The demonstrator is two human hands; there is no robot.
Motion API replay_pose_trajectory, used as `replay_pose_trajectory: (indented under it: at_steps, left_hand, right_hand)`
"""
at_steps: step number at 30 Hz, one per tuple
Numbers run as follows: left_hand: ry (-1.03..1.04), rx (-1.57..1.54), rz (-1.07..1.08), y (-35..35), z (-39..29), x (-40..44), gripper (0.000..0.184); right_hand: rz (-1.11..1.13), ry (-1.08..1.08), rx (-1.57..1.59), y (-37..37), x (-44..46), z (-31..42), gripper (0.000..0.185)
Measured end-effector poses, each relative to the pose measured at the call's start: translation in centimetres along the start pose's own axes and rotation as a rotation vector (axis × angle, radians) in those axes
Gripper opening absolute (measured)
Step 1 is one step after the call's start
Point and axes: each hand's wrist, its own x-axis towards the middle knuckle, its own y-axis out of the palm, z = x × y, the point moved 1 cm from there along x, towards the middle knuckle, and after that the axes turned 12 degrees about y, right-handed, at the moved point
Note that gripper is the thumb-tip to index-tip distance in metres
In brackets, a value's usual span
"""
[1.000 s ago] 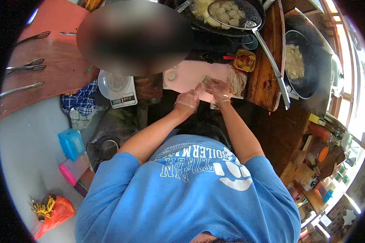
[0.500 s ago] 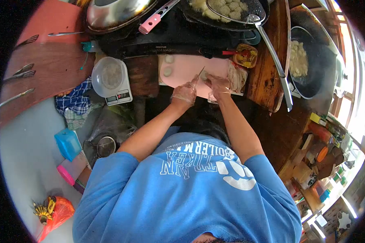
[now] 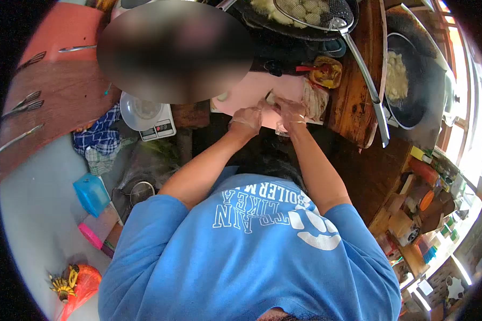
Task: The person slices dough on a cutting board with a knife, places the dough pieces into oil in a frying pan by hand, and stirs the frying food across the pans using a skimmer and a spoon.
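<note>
Both hands wear clear plastic gloves over a pink cutting board (image 3: 249,88). My left hand (image 3: 247,119) is closed around a small knife, whose blade points toward my other hand. Pinched in the fingers of my right hand (image 3: 291,113) is a small pale piece (image 3: 271,98), close to the knife tip. One pale round piece (image 3: 222,96) lies at the board's left edge. Beside my right hand, a plastic bag (image 3: 315,100) with something pale in it rests on the board's right end. An orange-yellow tub (image 3: 326,72) with a red-handled utensil stands behind it.
A kitchen scale (image 3: 158,128) with a clear bowl (image 3: 141,111) stands left of the board. Food sits in a wok (image 3: 262,16) under a strainer (image 3: 310,13), whose long handle reaches right. Another wok (image 3: 412,101) is at right. A blurred oval hides the upper middle.
My hands have come closer together since half a second ago, and the knife blade now shows less. The blurred oval covers the lid and pink handle seen then.
</note>
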Motion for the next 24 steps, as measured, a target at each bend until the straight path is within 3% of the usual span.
replay_pose_trajectory:
  at_steps: [1, 2, 4, 5, 7, 8, 10, 11, 13, 14, 16, 17, 19, 23, 24]
  left_hand:
    - [-0.001, 0.003, -0.005, -0.2, 0.0, -0.1, 0.055]
    - [0.005, -0.011, -0.038, -0.2, -0.3, -0.6, 0.053]
    - [0.008, -0.025, -0.069, -0.7, -0.9, -1.3, 0.052]
    - [0.020, 0.013, -0.030, -0.9, -1.2, -1.5, 0.052]
    - [0.029, 0.053, 0.007, -1.3, -1.5, -1.4, 0.052]
    - [0.023, 0.042, 0.027, -1.4, -1.7, -1.2, 0.053]
    - [0.018, 0.028, 0.045, -1.0, -1.4, -1.0, 0.054]
    - [0.036, 0.038, 0.045, -0.2, -1.0, -0.8, 0.055]
    - [0.059, 0.047, 0.039, -0.1, -0.9, -0.6, 0.056]
    - [0.048, 0.036, 0.032, -0.2, -0.9, -0.5, 0.056]
    - [0.040, 0.028, 0.021, -0.6, -0.9, -0.5, 0.055]
    - [0.014, 0.013, -0.006, -0.7, -0.9, -0.6, 0.055]
    - [-0.013, -0.004, -0.028, -0.9, -1.2, -0.9, 0.055]
    - [-0.013, 0.011, 0.023, -1.6, -2.2, -1.4, 0.055]
    - [-0.006, 0.023, 0.044, -1.7, -2.3, -1.3, 0.055]
  right_hand:
    - [0.076, 0.097, 0.236, 0.0, -0.2, 0.4, 0.038]
    - [0.077, 0.094, 0.236, -0.2, 1.0, -0.9, 0.038]
    - [-0.063, -0.275, -0.168, -0.7, 4.3, -5.2, 0.040]
    - [-0.056, -0.276, -0.168, -0.3, 3.6, -4.2, 0.040]
    - [-0.011, 0.174, 0.580, 0.4, 1.5, -1.7, 0.030]
    - [-0.011, 0.176, 0.580, 0.1, 2.6, -3.2, 0.030]
    - [-0.167, -0.382, -0.309, -1.2, 6.0, -6.8, 0.028]
    - [-0.171, -0.383, -0.310, -1.2, 6.0, -6.8, 0.028]
    - [-0.144, -0.140, -0.368, -1.1, 5.4, -5.7, 0.030]
    - [-0.147, -0.144, -0.373, -0.8, 4.8, -4.7, 0.030]
    - [-0.138, 0.343, 0.488, 0.5, 1.7, -0.8, 0.029]
    - [-0.139, 0.337, 0.489, 0.0, 3.1, -2.7, 0.029]
    - [-0.136, -0.281, -0.207, -1.3, 7.2, -8.4, 0.028]
    - [-0.099, -0.324, -0.179, -0.8, 5.4, -6.1, 0.029]
    - [-0.051, -0.141, 0.165, -0.1, 2.9, -3.2, 0.030]
